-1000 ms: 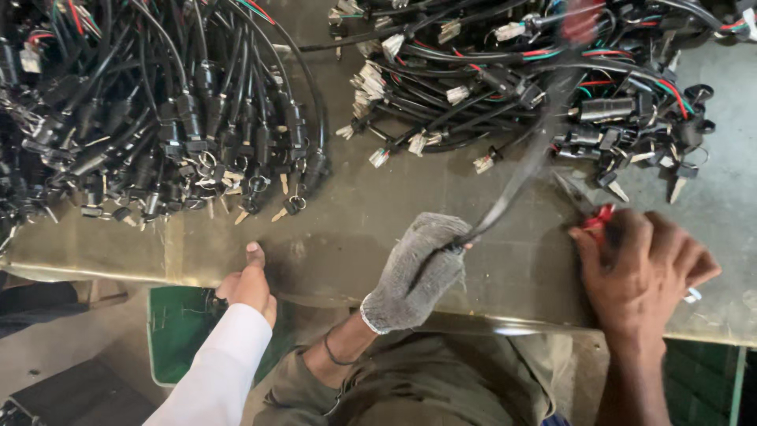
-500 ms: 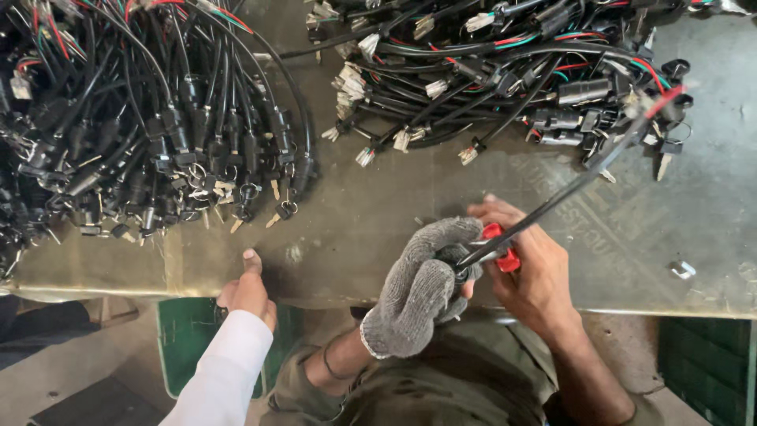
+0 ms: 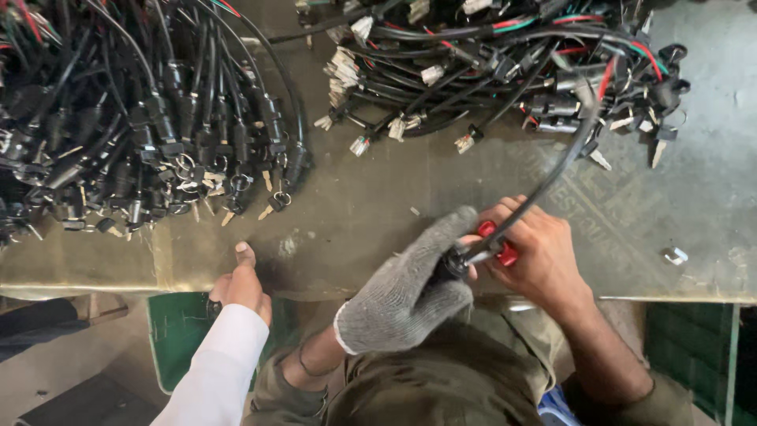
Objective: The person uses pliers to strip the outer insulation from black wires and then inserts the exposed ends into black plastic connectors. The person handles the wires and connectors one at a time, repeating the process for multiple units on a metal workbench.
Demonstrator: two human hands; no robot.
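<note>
Between both hands, the black cable [image 3: 552,170] is gripped: gloved left hand [image 3: 406,292] clenched on its end, right hand [image 3: 536,256] squeezing red-handled pliers [image 3: 497,244]. Steadiness matters, I'd say.

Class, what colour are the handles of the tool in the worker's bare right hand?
Red: the tool handles show between the right hand's fingers, in the head view.

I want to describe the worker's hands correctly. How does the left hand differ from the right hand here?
The left hand wears a grey knitted glove, while the right hand is bare. The left hand closes around the black end of a cable; the right hand grips a red-handled tool against that end. Both hands meet at the near edge of the table, working on the same cable.
</note>
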